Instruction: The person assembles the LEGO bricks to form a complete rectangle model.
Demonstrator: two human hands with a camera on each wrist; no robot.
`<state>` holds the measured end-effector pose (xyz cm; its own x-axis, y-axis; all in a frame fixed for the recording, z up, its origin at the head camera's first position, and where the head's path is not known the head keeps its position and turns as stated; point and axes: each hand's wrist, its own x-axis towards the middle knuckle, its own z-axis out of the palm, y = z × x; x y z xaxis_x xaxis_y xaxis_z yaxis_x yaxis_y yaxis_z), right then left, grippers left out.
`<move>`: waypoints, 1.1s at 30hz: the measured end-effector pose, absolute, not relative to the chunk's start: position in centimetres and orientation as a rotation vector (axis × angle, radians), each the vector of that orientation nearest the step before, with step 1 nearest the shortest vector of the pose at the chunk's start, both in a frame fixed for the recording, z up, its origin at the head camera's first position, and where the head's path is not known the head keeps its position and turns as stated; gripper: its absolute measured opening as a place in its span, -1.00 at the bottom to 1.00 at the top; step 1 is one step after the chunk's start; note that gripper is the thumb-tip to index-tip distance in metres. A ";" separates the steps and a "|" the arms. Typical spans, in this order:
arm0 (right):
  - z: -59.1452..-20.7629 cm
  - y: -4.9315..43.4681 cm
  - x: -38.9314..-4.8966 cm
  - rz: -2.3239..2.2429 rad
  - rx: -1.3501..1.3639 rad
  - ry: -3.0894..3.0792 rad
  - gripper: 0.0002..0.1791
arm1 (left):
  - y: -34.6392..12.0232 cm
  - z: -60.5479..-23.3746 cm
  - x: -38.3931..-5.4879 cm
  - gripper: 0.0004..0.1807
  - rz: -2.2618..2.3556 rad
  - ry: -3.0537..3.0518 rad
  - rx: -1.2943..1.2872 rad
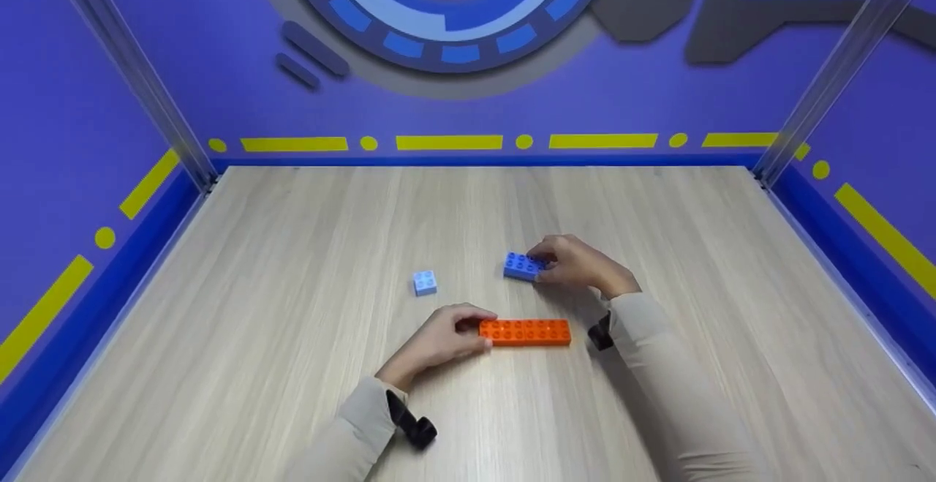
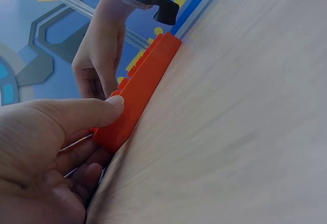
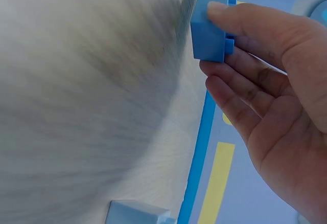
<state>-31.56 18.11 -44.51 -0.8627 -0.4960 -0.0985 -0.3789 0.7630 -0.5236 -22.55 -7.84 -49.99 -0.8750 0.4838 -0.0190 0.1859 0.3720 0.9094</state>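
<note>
My left hand pinches the left end of a long orange toy building brick, thumb on the near side and fingers on the far side. In the left wrist view the thumb presses the flat side of the orange brick, whose studs face away from the table. My right hand grips a blue brick by its right end, beyond the orange one. The right wrist view shows the thumb on the side of the blue brick. A small light blue brick lies to the left, apart from both hands.
The bricks are on a pale wood-grain table. Blue-purple panels with yellow dashes stand along its back and both sides. A black strap is on the left wrist, another on the right.
</note>
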 end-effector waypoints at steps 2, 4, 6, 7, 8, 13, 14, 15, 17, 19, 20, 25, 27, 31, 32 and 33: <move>-44.5 18.2 -31.4 -0.728 -0.688 2.721 -0.57 | -7.8 -50.0 -22.5 -0.56 1.500 2.360 0.593; -44.6 18.3 -31.2 -0.717 -0.688 2.715 -0.57 | -7.8 -50.0 -22.5 -0.55 1.496 2.365 0.590; -44.6 18.4 -31.0 -0.711 -0.693 2.710 -0.57 | -7.7 -50.0 -22.5 -0.55 1.493 2.366 0.583; -44.6 18.4 -30.9 -0.712 -0.690 2.707 -0.57 | -7.7 -50.0 -22.5 -0.55 1.494 2.365 0.580; -44.6 18.5 -30.8 -0.711 -0.697 2.704 -0.57 | -7.7 -50.0 -22.6 -0.55 1.493 2.364 0.574; -44.4 18.7 -30.3 -0.726 -0.750 2.686 -0.57 | -7.6 -49.9 -22.5 -0.56 1.499 2.356 0.557; -44.4 18.8 -30.2 -0.730 -0.763 2.683 -0.57 | -7.6 -49.9 -22.5 -0.56 1.499 2.354 0.555; -44.3 18.8 -30.1 -0.735 -0.777 2.678 -0.57 | -7.6 -49.9 -22.5 -0.56 1.498 2.353 0.555; -44.2 19.0 -29.8 -0.740 -0.804 2.673 -0.57 | -7.6 -49.9 -22.5 -0.57 1.490 2.356 0.556; -44.0 19.1 -29.6 -0.736 -0.830 2.671 -0.56 | -7.6 -49.9 -22.5 -0.57 1.480 2.359 0.556; -43.9 19.2 -29.5 -0.734 -0.845 2.671 -0.56 | -7.6 -49.9 -22.5 -0.57 1.477 2.359 0.552; -43.3 19.3 -28.9 -0.710 -0.881 2.661 -0.56 | -7.7 -49.9 -22.6 -0.56 1.468 2.362 0.543; -43.1 19.2 -28.6 -0.702 -0.880 2.652 -0.56 | -7.8 -49.9 -22.6 -0.56 1.472 2.359 0.540; -43.0 19.1 -28.1 -0.682 -0.920 2.649 -0.57 | -7.8 -49.9 -22.6 -0.56 1.484 2.349 0.523; -42.9 19.1 -28.0 -0.674 -0.930 2.650 -0.58 | -7.8 -49.9 -22.6 -0.56 1.486 2.348 0.521; -42.9 19.1 -27.8 -0.668 -0.943 2.650 -0.58 | -7.8 -49.9 -22.6 -0.56 1.488 2.346 0.519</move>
